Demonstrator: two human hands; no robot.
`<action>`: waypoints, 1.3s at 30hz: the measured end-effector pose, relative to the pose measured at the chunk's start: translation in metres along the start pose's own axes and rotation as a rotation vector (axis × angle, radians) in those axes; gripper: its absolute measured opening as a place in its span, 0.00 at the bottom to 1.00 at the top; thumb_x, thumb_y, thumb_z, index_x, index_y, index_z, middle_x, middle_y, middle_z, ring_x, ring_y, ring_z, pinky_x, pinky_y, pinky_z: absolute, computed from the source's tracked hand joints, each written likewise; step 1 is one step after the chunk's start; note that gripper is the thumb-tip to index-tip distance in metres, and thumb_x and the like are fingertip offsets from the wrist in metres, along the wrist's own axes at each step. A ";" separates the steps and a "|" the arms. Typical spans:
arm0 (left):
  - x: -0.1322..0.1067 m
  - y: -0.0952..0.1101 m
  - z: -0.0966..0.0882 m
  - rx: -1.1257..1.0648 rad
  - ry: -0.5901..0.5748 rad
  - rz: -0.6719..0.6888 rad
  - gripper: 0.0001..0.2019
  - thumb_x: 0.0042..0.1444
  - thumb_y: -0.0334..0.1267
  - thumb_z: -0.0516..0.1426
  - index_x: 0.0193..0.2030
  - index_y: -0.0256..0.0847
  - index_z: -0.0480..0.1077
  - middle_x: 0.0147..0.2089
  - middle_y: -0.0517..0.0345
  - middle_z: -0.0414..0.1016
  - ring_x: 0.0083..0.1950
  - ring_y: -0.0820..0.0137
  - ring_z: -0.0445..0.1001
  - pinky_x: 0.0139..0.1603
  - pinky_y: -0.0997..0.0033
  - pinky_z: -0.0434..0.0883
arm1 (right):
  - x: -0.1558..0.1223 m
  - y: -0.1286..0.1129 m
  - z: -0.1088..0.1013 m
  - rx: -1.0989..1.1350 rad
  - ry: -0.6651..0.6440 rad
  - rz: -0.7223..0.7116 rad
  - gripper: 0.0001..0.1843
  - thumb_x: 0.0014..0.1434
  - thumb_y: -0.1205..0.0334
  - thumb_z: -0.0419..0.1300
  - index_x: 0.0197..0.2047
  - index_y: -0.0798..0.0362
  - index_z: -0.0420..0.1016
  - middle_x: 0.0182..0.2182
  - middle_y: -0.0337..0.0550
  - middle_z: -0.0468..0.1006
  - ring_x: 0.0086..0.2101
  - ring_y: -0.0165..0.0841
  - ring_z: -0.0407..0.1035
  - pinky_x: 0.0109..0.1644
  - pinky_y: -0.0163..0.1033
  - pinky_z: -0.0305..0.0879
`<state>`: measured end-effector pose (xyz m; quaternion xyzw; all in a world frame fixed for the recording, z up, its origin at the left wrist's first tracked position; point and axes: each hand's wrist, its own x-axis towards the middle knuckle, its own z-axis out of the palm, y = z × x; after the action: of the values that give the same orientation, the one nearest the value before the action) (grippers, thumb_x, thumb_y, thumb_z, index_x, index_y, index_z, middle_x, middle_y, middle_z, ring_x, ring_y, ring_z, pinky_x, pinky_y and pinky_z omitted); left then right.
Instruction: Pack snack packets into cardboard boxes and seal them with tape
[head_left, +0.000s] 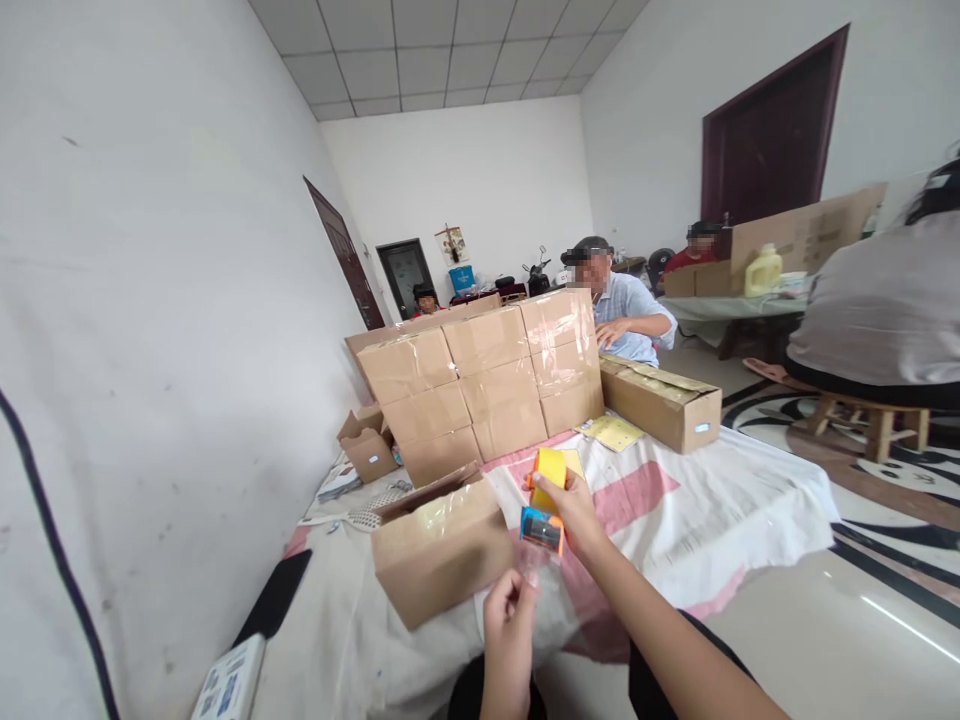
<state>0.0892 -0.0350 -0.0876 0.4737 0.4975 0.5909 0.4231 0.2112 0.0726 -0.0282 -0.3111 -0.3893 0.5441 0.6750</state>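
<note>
Head view: gripping a yellow, orange and blue plastic tape dispenser (550,485) in the closed fingers of the right hand (573,505), above a white-and-pink cloth-draped tabletop (712,500), just right of a brown cardboard box (442,555). Pinching what looks like a thin, clear strip of tape (531,572) below the dispenser's blue end, with the left hand's (510,605) fingers closed together. Facing stacked, tape-sealed brown cartons (499,395), with a long brown carton (652,395) to their right and a person in a light blue shirt (636,310) behind.
</note>
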 end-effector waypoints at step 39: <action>-0.037 0.005 0.051 -0.066 -0.052 -0.079 0.21 0.56 0.47 0.60 0.23 0.42 0.53 0.24 0.67 0.50 0.29 0.75 0.48 0.29 0.73 0.49 | 0.017 -0.018 -0.061 -0.206 0.034 -0.036 0.23 0.48 0.49 0.71 0.39 0.53 0.70 0.26 0.39 0.78 0.26 0.32 0.74 0.29 0.36 0.73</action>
<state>0.1466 -0.0625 -0.0853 0.4547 0.4848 0.5775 0.4741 0.2749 0.0855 -0.0401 -0.3807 -0.4373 0.4836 0.6557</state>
